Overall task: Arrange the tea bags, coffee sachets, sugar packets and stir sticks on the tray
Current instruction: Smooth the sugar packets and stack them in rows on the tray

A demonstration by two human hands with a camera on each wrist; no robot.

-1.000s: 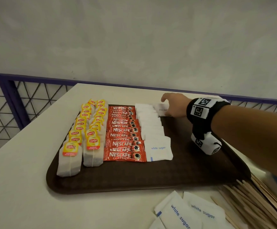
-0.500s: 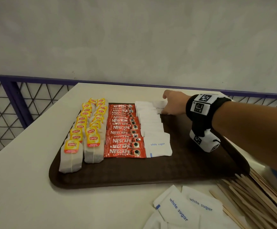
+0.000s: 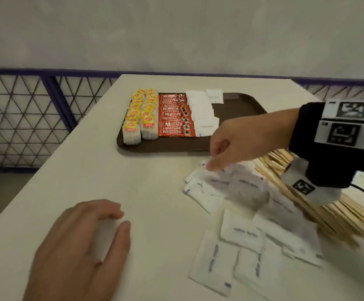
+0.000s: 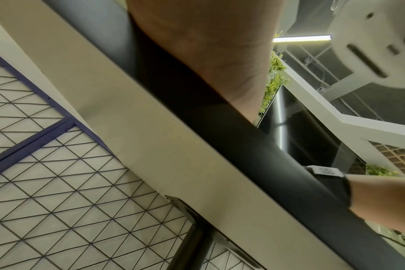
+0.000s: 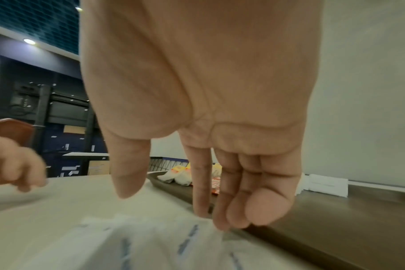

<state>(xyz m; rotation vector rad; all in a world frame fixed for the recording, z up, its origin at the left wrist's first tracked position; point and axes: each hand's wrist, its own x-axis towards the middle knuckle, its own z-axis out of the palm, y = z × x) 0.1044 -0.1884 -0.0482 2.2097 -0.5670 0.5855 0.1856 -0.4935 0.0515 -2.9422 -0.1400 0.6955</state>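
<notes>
At the lower left of the head view the left hand (image 3: pixel 79 253) lies palm-down on the smooth, pale table (image 3: pixel 146 187), fingers loosely spread and straight, thumb out to the side, holding nothing. In the left wrist view only the underside of the wrist and the table edge show.

Right of it, at the lower right of the frame, loose sugar packets (image 3: pixel 241 235) lie scattered flat on the table: thin white paper rectangles with small blue print, overlapping and turned at assorted angles. Along their right side runs a heap of stir sticks (image 3: pixel 319 205), thin pale wooden strips whose long axes slant from the upper left towards the lower right of the frame.

The right hand (image 3: pixel 237 144) reaches down to the far end of the scattered packets. In the right wrist view its fingers (image 5: pixel 222 204) hang downward, pressed together, tips at the edge of a packet (image 5: pixel 164 243); the thumb stands apart on the other side, not closed on it. The wrist wears a black strap with black-and-white markers.

Farther up sits the brown, textured, round-cornered tray (image 3: pixel 237 105). From left to right it holds two columns of white tea bags (image 3: pixel 142 118) with yellow tags, one column of glossy red coffee sachets (image 3: pixel 175 118) and one column of white sugar packets (image 3: pixel 202 114), each overlapping and running away from the viewer, sachets lying crosswise. One more packet (image 3: pixel 214 95) lies at the tray's far edge.
</notes>
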